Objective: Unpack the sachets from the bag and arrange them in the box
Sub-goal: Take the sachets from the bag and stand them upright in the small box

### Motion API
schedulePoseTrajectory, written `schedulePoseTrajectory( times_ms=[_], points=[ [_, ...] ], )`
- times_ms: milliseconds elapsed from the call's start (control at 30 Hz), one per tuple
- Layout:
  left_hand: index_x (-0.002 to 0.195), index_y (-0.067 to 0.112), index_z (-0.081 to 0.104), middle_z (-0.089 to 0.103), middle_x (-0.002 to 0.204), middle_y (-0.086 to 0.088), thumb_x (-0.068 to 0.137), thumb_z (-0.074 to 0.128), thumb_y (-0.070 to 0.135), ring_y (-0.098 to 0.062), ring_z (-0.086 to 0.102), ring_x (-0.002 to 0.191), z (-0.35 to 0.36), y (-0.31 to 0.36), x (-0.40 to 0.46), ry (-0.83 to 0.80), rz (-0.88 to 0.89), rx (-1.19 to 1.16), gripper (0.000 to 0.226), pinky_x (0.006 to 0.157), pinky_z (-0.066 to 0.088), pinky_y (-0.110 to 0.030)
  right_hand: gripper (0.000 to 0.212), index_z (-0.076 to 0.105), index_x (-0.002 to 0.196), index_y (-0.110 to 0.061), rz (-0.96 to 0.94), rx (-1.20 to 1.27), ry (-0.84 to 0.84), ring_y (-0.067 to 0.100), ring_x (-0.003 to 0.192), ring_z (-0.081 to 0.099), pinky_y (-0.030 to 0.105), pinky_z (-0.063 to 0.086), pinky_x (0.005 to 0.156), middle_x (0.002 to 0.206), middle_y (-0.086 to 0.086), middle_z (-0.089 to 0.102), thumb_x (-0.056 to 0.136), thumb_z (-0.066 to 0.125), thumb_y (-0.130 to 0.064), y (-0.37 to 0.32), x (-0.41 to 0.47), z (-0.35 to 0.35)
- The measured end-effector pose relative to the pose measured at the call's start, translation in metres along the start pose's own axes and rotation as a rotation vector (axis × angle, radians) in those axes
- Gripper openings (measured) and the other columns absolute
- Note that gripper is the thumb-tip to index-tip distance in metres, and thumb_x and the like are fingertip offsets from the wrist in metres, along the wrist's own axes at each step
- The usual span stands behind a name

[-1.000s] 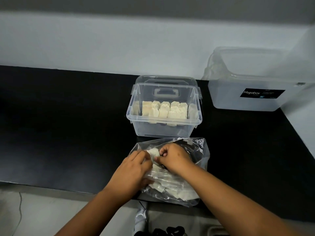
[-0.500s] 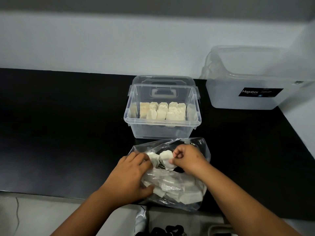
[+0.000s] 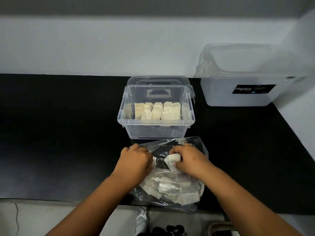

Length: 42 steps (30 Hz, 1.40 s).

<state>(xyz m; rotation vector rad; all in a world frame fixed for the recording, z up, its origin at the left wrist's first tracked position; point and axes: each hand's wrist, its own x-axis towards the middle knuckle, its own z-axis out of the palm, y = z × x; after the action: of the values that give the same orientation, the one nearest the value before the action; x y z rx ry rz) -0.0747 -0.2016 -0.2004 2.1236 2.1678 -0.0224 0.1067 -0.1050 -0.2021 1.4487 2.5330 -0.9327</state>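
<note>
Black counter (image 3: pixel 68 133): right hand (image 3: pixel 190 159) pinches one sachet (image 3: pixel 173 158) at the bag (image 3: pixel 196 145) mouth; left hand (image 3: pixel 136 159) grips the plastic. Next, probably lift it into the box (image 3: pixel 156 132) just behind.

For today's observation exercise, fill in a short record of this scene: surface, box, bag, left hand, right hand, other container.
Surface: black counter against a pale wall
Box: clear plastic box, open, rows of sachets standing inside
Bag: clear plastic bag lying in front of the box, more sachets inside
Left hand: left hand grips the bag's edge
Right hand: right hand pinches one white sachet at the bag's mouth
Other container: larger lidded tub, far right, labelled Megabox
</note>
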Motion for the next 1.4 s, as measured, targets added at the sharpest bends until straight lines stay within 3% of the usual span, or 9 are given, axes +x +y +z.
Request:
schedulePoseTrajectory(
  times_ms=[100, 333, 567, 733, 933, 1067, 1233, 1400],
  points=[
    [0.101, 0.029, 0.062, 0.057, 0.109, 0.013, 0.09, 0.051, 0.043, -0.017, 0.045, 0.11, -0.001, 0.008, 0.003, 0.03, -0.008, -0.024, 0.021, 0.082, 0.031, -0.034, 0.019, 0.062, 0.088, -0.034, -0.017, 0.011, 0.057, 0.01, 0.09, 0.055, 0.026, 0.043, 0.073, 0.091, -0.011, 0.056, 0.079, 0.066, -0.018, 0.002, -0.003, -0.003],
    [0.108, 0.028, 0.062, 0.063, 0.105, 0.006, 0.088, 0.057, 0.032, -0.019, 0.053, 0.103, 0.006, 0.029, 0.031, -0.037, 0.013, -0.312, 0.022, 0.085, 0.048, -0.037, 0.009, 0.065, 0.083, -0.028, 0.006, 0.079, 0.112, 0.007, 0.07, 0.065, 0.028, 0.054, 0.069, 0.076, -0.007, 0.069, 0.089, 0.065, -0.02, 0.007, -0.011, -0.015],
    [0.117, 0.036, 0.062, 0.061, 0.109, 0.006, 0.083, 0.064, 0.022, -0.016, 0.054, 0.104, 0.009, 0.035, 0.045, -0.048, 0.133, -0.377, 0.037, 0.087, 0.047, -0.031, 0.01, 0.066, 0.083, -0.025, -0.024, 0.072, 0.252, 0.007, 0.071, 0.064, 0.03, 0.056, 0.069, 0.076, -0.008, 0.068, 0.088, 0.064, -0.016, 0.021, -0.026, -0.037],
    [0.112, 0.036, 0.067, 0.056, 0.119, 0.01, 0.086, 0.063, 0.024, -0.014, 0.048, 0.115, 0.013, 0.041, 0.049, -0.158, 0.282, -0.306, 0.029, 0.092, 0.046, -0.033, 0.01, 0.066, 0.084, -0.025, -0.024, 0.093, 0.318, 0.007, 0.068, 0.064, 0.031, 0.056, 0.067, 0.075, -0.008, 0.067, 0.088, 0.064, -0.016, 0.027, -0.033, -0.047],
    [0.102, 0.022, 0.063, 0.052, 0.116, 0.0, 0.086, 0.063, 0.029, -0.022, 0.059, 0.101, 0.016, 0.038, 0.054, -0.092, 0.101, -0.261, 0.017, 0.079, 0.048, -0.031, 0.012, 0.064, 0.083, -0.028, -0.038, 0.102, 0.288, 0.007, 0.068, 0.065, 0.033, 0.058, 0.067, 0.075, -0.009, 0.066, 0.09, 0.063, -0.018, 0.03, -0.035, -0.041],
    [0.098, 0.013, 0.061, 0.053, 0.114, -0.005, 0.089, 0.058, 0.036, -0.026, 0.057, 0.101, 0.015, 0.04, 0.052, -0.042, 0.004, -0.172, 0.025, 0.078, 0.047, -0.034, 0.008, 0.066, 0.087, -0.026, -0.027, 0.121, 0.267, 0.008, 0.068, 0.066, 0.031, 0.058, 0.068, 0.076, -0.008, 0.068, 0.09, 0.063, -0.02, 0.029, -0.033, -0.04],
    [0.118, 0.024, 0.054, 0.05, 0.119, 0.003, 0.088, 0.059, 0.038, -0.021, 0.048, 0.115, 0.016, 0.047, 0.058, -0.064, 0.13, -0.201, 0.034, 0.09, 0.048, -0.042, 0.008, 0.067, 0.088, -0.026, -0.009, 0.151, 0.255, 0.008, 0.069, 0.065, 0.028, 0.057, 0.067, 0.077, -0.008, 0.067, 0.091, 0.063, -0.019, 0.027, -0.026, -0.042],
    [0.13, 0.031, 0.05, 0.049, 0.13, 0.002, 0.088, 0.059, 0.026, -0.024, 0.044, 0.124, 0.021, 0.048, 0.065, -0.132, 0.143, -0.219, 0.043, 0.098, 0.045, -0.046, 0.01, 0.067, 0.086, -0.027, -0.006, 0.156, 0.252, 0.009, 0.07, 0.065, 0.03, 0.056, 0.069, 0.077, -0.007, 0.068, 0.09, 0.063, -0.02, 0.026, -0.021, -0.041]
  ],
)
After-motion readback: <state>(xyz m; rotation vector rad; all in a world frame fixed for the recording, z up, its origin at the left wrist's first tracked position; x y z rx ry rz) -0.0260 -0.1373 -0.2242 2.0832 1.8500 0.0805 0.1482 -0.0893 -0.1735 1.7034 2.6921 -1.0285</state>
